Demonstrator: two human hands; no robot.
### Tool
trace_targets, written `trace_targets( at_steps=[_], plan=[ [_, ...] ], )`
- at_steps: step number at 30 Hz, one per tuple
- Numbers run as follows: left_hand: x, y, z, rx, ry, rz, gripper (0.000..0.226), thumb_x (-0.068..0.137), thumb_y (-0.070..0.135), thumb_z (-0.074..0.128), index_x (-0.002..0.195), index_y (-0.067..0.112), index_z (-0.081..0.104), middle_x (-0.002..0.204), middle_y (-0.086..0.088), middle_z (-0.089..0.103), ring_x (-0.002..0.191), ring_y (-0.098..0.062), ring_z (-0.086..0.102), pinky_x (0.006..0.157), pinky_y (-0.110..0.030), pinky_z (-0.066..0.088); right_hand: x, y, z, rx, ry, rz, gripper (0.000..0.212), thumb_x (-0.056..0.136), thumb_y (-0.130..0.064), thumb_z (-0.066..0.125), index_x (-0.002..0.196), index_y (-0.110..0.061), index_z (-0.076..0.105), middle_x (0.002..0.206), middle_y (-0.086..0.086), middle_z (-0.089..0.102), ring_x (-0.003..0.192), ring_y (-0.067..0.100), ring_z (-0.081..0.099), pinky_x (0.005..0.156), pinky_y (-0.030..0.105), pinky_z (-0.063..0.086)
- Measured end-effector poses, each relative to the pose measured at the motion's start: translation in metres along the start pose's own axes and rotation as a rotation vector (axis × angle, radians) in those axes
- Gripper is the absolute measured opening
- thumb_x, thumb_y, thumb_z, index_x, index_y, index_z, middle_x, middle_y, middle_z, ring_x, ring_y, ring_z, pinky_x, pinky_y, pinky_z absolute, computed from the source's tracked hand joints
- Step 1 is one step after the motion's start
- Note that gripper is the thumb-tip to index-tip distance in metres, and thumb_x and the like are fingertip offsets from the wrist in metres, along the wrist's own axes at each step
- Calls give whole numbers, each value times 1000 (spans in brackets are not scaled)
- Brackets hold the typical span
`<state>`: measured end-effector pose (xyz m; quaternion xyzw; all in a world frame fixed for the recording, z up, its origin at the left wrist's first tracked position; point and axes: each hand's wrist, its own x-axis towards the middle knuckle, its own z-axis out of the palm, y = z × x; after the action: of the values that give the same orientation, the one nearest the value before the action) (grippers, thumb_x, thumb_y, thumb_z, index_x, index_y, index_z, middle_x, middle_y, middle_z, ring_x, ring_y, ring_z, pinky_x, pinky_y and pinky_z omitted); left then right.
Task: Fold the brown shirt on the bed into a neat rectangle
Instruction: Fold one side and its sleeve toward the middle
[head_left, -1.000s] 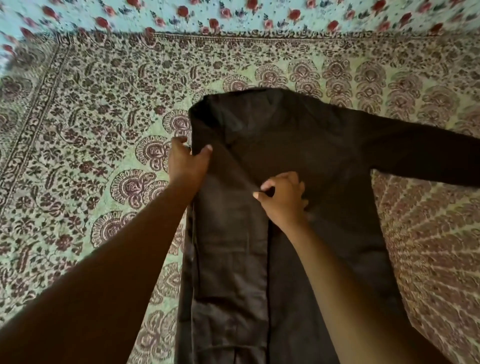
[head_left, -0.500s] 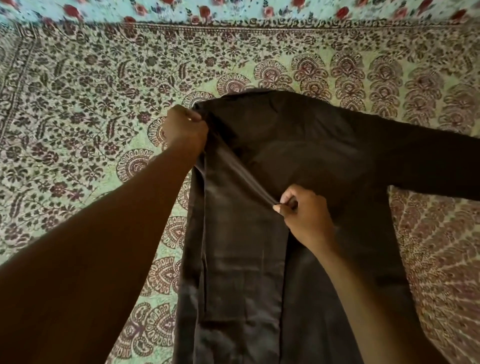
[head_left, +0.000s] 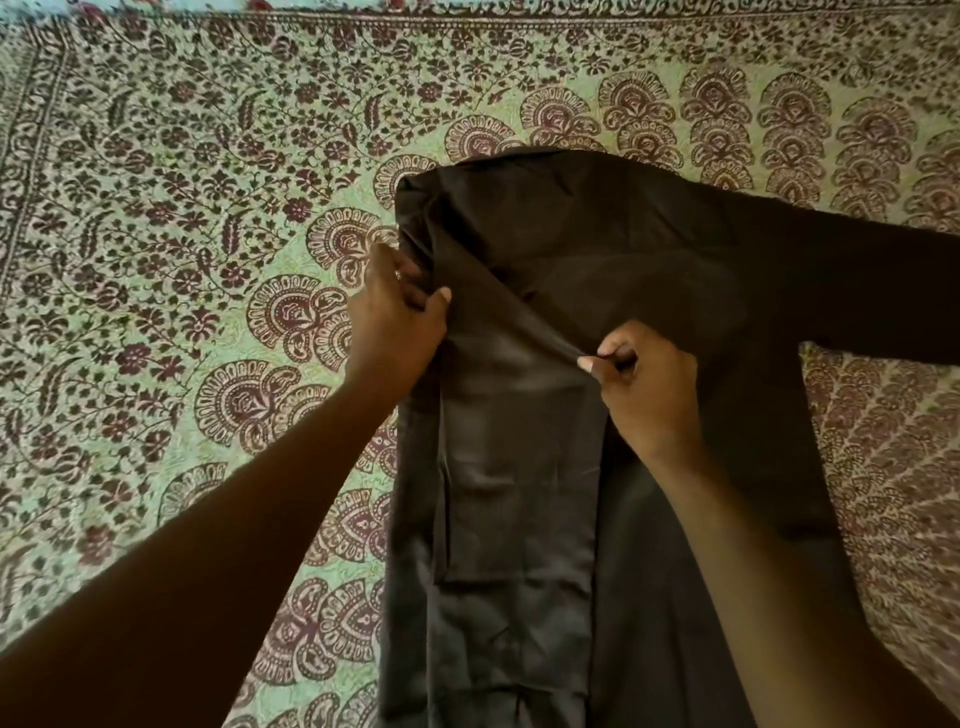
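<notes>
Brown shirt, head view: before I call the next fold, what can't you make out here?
- Brown shirt hem: cut off by the bottom edge of the head view.
- Right sleeve cuff: runs past the right edge.
- Cloth under the left hand and right hand: hidden by the hands and forearms.
- Collar and buttons: too dark to tell.

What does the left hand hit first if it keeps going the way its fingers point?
The left hand points up and right, pinching the brown shirt at its folded edge. Straight on, it meets more shirt, likely the shoulder area, though depth is unclear.
</notes>
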<state>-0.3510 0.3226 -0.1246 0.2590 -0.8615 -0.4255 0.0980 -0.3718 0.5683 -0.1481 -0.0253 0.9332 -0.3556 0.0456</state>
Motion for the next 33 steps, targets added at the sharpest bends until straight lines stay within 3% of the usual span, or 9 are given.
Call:
trace_targets(
  at_steps=[3,7,9,13,19,25,28,30,33],
  plan=[
    [-36,-13,-8,71,-97,8,31,89,29,75,103,13,53,73,8,64,77,-15,63,75,-28,46,-8,-6,-3,9,-12,41,31,84,-33,84,99,-14,65,72,-6,62,67,10,61,61,20,45],
    [-82,-22,-21,92,-158,-64,33,84,29,80,96,16,53,70,6,66,67,-4,58,59,-1,36,-39,-12,-12,80,-123,202,70,69,-46,92,125,-23,56,86,-1,63,82,9,62,67,17,46],
    [-104,-23,-26,128,-206,-95,32,84,29,80,90,22,50,70,6,66,75,-12,61,60,-5,36,-55,-11,-14,116,-166,233,84,62,-41,96,132,-28,52,88,2,63,87,15,64,72,24,52],
    [-153,-29,-35,200,-317,-146,35,86,37,77,99,25,46,77,-2,65,78,-20,62,72,-33,53,-82,-12,-17,96,-230,234,90,64,-37,96,139,-31,47,79,5,64,92,20,64,71,17,46],
    [-229,-32,-53,204,-287,-233,36,82,32,81,105,23,55,77,7,66,66,-2,54,70,-29,50,-145,-27,-19,18,-310,274,112,60,-74,83,151,-48,23,109,6,69,114,29,61,92,45,56],
    [-281,-33,-48,186,-290,-374,49,86,29,78,128,11,60,102,-10,75,99,-30,69,82,-29,50,-209,-24,-18,76,-344,320,120,71,-31,93,155,-53,10,129,6,63,118,28,64,91,37,57],
    [-290,-34,-43,113,-252,-415,40,88,22,77,125,11,63,100,-6,71,95,-24,67,72,-18,52,-218,-12,-22,199,-246,353,116,70,-15,94,159,-37,23,108,-3,68,94,8,68,75,5,52],
    [-291,-34,-42,67,-231,-429,32,88,20,78,117,14,66,90,2,66,77,-11,61,55,-4,38,-220,-9,-26,238,-183,368,113,71,-16,94,159,-33,25,88,-2,69,73,-6,61,69,3,50],
    [-300,-36,-41,28,-181,-388,28,87,22,78,110,19,63,81,7,64,71,-3,60,51,-3,39,-226,-5,-32,275,-227,372,117,70,-23,94,159,-36,19,67,2,66,54,-4,60,63,2,48]
  ],
)
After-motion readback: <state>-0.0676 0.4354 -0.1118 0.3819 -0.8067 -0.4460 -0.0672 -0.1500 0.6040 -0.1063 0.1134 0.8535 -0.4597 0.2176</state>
